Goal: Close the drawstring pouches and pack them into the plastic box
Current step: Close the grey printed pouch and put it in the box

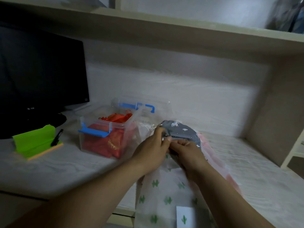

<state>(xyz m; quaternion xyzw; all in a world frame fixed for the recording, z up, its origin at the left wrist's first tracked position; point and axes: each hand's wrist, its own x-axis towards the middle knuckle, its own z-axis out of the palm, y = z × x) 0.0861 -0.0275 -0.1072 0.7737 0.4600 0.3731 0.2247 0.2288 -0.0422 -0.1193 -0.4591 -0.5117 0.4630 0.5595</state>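
Observation:
A grey drawstring pouch [182, 131] with small white prints is lifted over the desk, just right of the clear plastic box [105, 134]. My left hand [152, 147] pinches the pouch's near edge with thumb and fingers. My right hand [185, 150] grips the same edge from below, close against the left. Red pouches [105, 143] fill the box, whose blue latches hang open. A white pouch with green cactus prints [164, 191] lies under my forearms. A pink pouch [209, 150] peeks out at the right, partly hidden.
A dark monitor [41, 76] stands at the left. In front of it lie a green notepad [34, 140] and a black pen [56, 137]. The box lid [143, 106] rests behind the box. A shelf runs overhead, and a side panel closes the right.

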